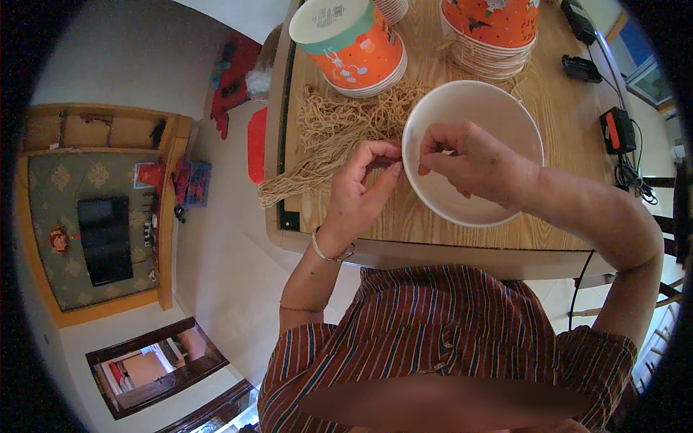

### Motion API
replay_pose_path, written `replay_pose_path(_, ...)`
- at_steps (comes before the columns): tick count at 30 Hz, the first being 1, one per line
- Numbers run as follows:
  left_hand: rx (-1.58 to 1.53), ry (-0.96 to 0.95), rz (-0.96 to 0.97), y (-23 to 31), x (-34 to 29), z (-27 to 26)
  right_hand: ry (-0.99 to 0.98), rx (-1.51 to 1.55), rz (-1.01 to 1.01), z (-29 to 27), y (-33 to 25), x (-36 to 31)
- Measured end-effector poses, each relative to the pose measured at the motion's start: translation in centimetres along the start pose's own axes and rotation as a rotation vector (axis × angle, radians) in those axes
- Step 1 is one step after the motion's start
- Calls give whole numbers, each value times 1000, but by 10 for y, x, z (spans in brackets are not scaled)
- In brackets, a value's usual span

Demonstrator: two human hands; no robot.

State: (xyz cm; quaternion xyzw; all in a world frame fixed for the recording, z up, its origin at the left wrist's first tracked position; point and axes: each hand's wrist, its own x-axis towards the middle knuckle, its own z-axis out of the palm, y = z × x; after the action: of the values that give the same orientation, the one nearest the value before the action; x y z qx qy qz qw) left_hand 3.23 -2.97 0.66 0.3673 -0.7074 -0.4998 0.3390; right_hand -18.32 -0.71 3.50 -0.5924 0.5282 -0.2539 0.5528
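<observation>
A white round bucket (498, 105) stands with its open mouth up at the front of the wooden table. My right hand (473, 162) is over its opening, the thumb and fingers pinched together; anything between them is too small to make out. At the bucket's left rim, my left hand (361, 187) has its thumb and fingertips curled close together. What those fingers hold, if anything, is hidden. A bundle of tan twine (317, 162) lies beside the left hand, its loose curly strands (350, 115) spreading behind it toward the bucket.
Behind the twine stands an upturned orange paper bucket (364, 61) with a green band. A stack of orange printed buckets (494, 40) with tan strands around it is at the back. A black power adapter (615, 130) with cables lies at the right table edge (433, 252).
</observation>
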Motion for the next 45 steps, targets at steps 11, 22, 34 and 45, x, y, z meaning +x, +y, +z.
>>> replay_pose_path(11,-7,15,53,-3,1,1,-17,69,56,1,-8,0)
replay_pose_path(22,17,37,51,-8,1,2,-17,78,92,0,-5,2)
replay_pose_path(34,260,160,318,29,10,-10,41,70,-222,-2,-14,-8)
replay_pose_path(45,517,19,501,44,21,-3,139,114,-443,6,-18,-19)
